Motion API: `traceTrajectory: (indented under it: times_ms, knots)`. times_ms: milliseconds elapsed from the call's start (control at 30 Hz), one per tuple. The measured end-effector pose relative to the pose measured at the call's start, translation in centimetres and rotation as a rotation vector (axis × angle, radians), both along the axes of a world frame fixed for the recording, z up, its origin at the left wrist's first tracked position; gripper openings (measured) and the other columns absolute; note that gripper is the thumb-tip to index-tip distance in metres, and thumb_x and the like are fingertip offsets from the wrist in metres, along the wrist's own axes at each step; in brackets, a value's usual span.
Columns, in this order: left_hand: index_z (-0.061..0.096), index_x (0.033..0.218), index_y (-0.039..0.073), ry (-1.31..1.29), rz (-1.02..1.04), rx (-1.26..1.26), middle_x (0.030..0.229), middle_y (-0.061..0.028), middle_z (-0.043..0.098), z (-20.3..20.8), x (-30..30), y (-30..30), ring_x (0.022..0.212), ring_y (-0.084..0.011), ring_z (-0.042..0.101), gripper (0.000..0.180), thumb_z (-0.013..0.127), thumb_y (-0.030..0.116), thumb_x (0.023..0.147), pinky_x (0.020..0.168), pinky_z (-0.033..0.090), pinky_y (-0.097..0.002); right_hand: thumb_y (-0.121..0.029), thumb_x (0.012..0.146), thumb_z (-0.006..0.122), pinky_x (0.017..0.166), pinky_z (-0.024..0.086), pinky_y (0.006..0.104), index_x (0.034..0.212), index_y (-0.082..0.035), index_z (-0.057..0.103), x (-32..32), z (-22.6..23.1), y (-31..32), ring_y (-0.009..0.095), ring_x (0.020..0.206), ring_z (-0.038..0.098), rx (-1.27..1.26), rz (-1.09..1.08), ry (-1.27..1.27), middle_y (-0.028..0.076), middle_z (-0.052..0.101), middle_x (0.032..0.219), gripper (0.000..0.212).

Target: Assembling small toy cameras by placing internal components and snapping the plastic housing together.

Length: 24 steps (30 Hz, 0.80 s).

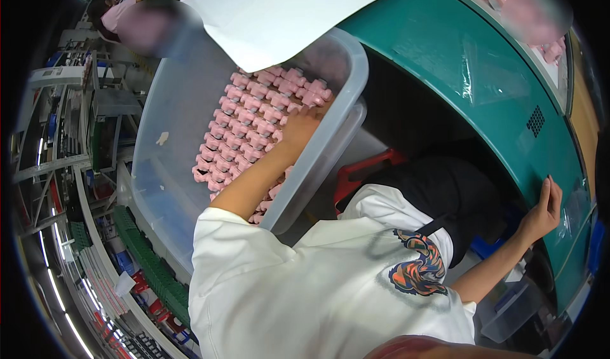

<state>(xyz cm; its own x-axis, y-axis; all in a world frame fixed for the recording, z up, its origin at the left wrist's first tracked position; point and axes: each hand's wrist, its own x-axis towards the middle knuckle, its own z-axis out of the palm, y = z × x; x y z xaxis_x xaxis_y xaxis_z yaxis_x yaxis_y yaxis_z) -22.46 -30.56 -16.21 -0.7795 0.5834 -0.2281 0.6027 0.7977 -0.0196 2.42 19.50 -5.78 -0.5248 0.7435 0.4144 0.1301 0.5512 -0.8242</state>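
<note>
Rows of small pink plastic pieces lie close together inside a large translucent bin. My left arm reaches over the bin's right wall, and my left hand rests on the pieces near that side. Its fingers look stretched forward and a little apart; their tips are partly lost among the pink shapes. Off to the right, my right hand is beside the edge of the green table. Its fingers are loosely bent, the thumb apart from them, with nothing visible between.
A white sheet overhangs the bin's far end. More pink pieces sit in a white tray at the upper right. Under the table are a red stool and a clear box. Green racks stand left; another person is far left.
</note>
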Motion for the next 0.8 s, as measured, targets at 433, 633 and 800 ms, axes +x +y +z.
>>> traceTrajectory:
  times_ms: [433,633,800]
  knots:
    - [0.049,0.142,0.010,-0.917,0.701,1.694,0.133,-0.0196,0.056,10.5,4.5,-7.8,0.115,-0.0395,0.060,0.054,0.056,0.010,0.089,0.085,0.057,-0.0388,-0.005,0.095,0.070,0.094,0.051,0.0255,0.100,0.002,0.076,0.0,0.2,-0.4,0.016,0.099,0.068,0.120,-0.053,-0.108,0.006,0.075,0.106,0.010]
    - [0.049,0.143,0.016,-1.388,0.549,1.967,0.133,-0.0204,0.053,18.1,10.6,0.1,0.126,-0.0453,0.050,0.061,0.069,0.031,0.088,0.080,0.058,-0.0385,-0.002,0.092,0.073,0.090,0.054,0.0242,0.101,0.002,0.077,-0.3,0.5,-1.1,0.016,0.094,0.069,0.098,-0.002,0.040,0.008,0.075,0.104,0.010]
    - [0.047,0.141,0.013,-1.592,0.196,1.741,0.137,-0.0259,0.047,18.5,13.6,7.9,0.117,-0.0493,0.058,0.077,0.077,0.047,0.078,0.075,0.060,-0.0395,0.000,0.091,0.074,0.087,0.054,0.0229,0.099,0.003,0.077,0.7,0.3,-0.6,0.016,0.092,0.068,0.067,0.056,0.120,0.009,0.075,0.103,0.009]
